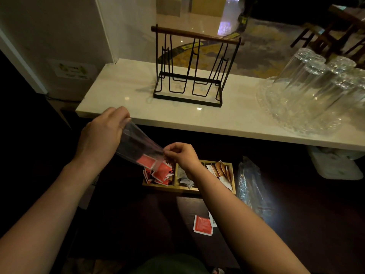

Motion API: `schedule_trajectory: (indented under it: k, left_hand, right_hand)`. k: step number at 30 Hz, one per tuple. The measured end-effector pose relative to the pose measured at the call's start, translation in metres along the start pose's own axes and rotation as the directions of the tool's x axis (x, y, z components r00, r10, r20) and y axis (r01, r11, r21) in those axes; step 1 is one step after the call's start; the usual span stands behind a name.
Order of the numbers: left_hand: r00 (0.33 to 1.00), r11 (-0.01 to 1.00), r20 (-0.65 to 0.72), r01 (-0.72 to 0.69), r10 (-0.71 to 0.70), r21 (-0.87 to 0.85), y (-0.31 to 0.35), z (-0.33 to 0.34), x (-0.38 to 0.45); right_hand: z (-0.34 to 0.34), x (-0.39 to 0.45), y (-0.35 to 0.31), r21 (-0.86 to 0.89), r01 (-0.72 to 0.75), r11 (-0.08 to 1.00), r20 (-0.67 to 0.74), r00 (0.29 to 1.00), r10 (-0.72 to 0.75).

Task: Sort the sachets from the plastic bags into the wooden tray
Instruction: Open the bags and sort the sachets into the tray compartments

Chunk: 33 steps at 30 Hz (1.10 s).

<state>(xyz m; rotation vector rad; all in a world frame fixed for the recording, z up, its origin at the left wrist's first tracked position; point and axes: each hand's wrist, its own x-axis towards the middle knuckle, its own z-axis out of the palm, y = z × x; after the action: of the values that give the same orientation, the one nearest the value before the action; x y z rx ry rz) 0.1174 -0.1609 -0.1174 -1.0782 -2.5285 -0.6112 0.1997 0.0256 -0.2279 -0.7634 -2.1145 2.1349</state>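
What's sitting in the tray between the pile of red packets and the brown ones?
In the head view, the wooden tray's middle compartment holds pale white sachets, between the red sachets and brown sachets; the right forearm partly hides them.

Honestly nothing's readable: print on the red sachet (203,224) (below the right hand (180,155)) is just blur.

Wire rack (190,72) mid-counter (126,91), glasses (316,86) at right end; tray (189,189) below front edge, bag (250,186) right of tray.
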Motion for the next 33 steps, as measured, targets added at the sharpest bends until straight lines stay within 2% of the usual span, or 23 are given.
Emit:
schedule_trajectory:
  k: [6,12,15,20,22,25,33]
  left_hand:
    - [1.0,0.999,-0.001,-0.028,0.027,-0.042,0.009,-0.005,0.0]
    - [0.987,0.987,0.026,-0.158,0.157,0.038,0.023,-0.006,0.001]
    - [0.983,0.978,0.005,-0.183,0.183,0.098,0.027,-0.013,0.004]
    - [0.942,0.939,0.094,-0.331,0.323,0.09,0.044,-0.013,0.001]
    - [0.939,0.937,0.094,-0.338,0.33,0.088,0.047,-0.013,0.003]
    - [0.951,0.95,0.054,-0.308,0.305,0.055,0.045,-0.015,0.002]
    - [0.914,0.912,0.092,-0.403,0.396,0.079,0.053,-0.015,-0.004]
  right_hand:
    - [-0.006,-0.004,0.002,0.017,0.018,1.0,0.014,1.0,-0.018]
    - [-0.009,-0.011,0.007,-0.038,0.052,0.998,0.017,0.999,-0.051]
    - [-0.007,-0.013,0.003,0.015,0.086,0.996,0.026,0.996,-0.087]
    - [-0.004,-0.013,0.006,-0.021,0.101,0.995,0.015,0.995,-0.1]
    - [-0.004,-0.013,0.008,-0.038,0.094,0.995,0.013,0.996,-0.094]
    - [-0.005,-0.014,0.009,-0.014,0.091,0.996,-0.01,0.996,-0.091]
    - [0.001,-0.022,0.012,0.12,0.086,0.989,-0.001,0.996,-0.086]
